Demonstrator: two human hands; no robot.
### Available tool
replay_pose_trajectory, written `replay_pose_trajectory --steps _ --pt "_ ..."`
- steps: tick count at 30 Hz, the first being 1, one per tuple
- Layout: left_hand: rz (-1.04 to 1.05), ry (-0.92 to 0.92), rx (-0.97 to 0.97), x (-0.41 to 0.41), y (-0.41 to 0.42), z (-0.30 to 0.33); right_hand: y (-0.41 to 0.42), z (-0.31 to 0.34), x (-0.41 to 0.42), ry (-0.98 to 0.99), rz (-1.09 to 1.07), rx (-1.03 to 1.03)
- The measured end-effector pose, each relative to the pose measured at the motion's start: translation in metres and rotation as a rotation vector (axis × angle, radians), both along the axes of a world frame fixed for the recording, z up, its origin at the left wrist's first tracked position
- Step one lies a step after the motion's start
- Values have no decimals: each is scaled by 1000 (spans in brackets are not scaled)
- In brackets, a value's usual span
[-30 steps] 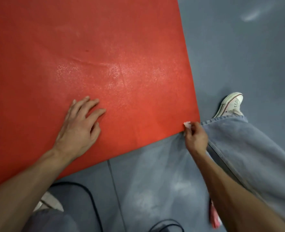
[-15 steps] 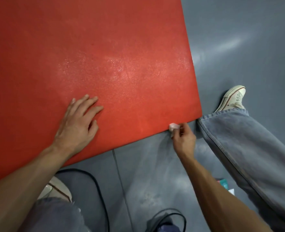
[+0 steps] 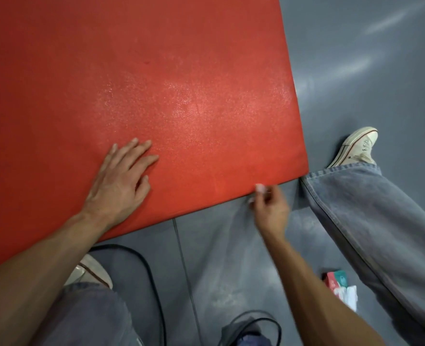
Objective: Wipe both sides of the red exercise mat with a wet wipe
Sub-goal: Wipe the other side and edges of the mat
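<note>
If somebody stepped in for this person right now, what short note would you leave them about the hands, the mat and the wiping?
Left hand: flat, fingers straight, pressing on the red foam exercise mat.
Right hand: pinching a small white wet wipe at the mat's near edge, close to its right corner.
Mat: flat on the grey floor; a damp sheen shows mid-surface.
Done: part of the top looks wiped.
Left: finish the near edge, then flip the mat; whether the underside was wiped cannot be told.

You had the red mat (image 3: 156,96) under you, a fine-grained, pebbled foam-like skin that glittered damply where light caught it (matt elsewhere). The grey floor (image 3: 356,58) looked smooth and semi-glossy, with streaked reflections. Your jeans (image 3: 368,221) were faded denim, your shoe (image 3: 358,146) off-white canvas.
</note>
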State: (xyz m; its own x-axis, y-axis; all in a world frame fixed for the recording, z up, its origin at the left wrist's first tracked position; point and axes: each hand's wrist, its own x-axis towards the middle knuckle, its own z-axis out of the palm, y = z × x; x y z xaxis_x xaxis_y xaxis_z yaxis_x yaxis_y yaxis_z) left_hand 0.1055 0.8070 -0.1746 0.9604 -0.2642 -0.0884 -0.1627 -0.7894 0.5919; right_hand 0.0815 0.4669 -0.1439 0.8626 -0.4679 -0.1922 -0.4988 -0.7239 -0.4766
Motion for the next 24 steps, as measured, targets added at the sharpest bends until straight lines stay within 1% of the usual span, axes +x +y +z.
replay_pose_trajectory --steps 1,2,3,6,8,10,11,12,15,17,19,21,24 --pt "4 2 0 0 0 0 -16 1 7 -7 -110 -49" --pt "5 3 -2 -1 -1 0 -19 1 9 -13 -174 -71" --pt "5 3 -4 -1 -1 0 -8 -2 8 -19 -172 -56" --pt "24 11 -8 -2 -2 2 67 -14 -15 -47 -17 108" --pt "30 15 -13 -2 -3 2 109 -17 -39 -5 79 236" --pt "47 10 -20 -2 -4 3 120 -13 -52 59 214 324" --pt "56 9 -24 -3 -5 3 112 -13 -51 75 223 334" --pt "59 11 -27 -4 -5 3 99 -13 -47 72 177 312" --pt "57 11 -32 -4 -4 3 63 -16 -28 35 -98 190" --pt "62 12 -32 -6 -5 2 69 -17 -26 -8 -157 152" --pt "80 18 -36 -7 -8 2 105 -19 -38 -35 -99 198" --pt "89 21 -41 -8 -9 1 151 -20 -59 -40 -4 335" --pt "96 36 -49 -8 -10 1 199 -19 -79 25 127 504"
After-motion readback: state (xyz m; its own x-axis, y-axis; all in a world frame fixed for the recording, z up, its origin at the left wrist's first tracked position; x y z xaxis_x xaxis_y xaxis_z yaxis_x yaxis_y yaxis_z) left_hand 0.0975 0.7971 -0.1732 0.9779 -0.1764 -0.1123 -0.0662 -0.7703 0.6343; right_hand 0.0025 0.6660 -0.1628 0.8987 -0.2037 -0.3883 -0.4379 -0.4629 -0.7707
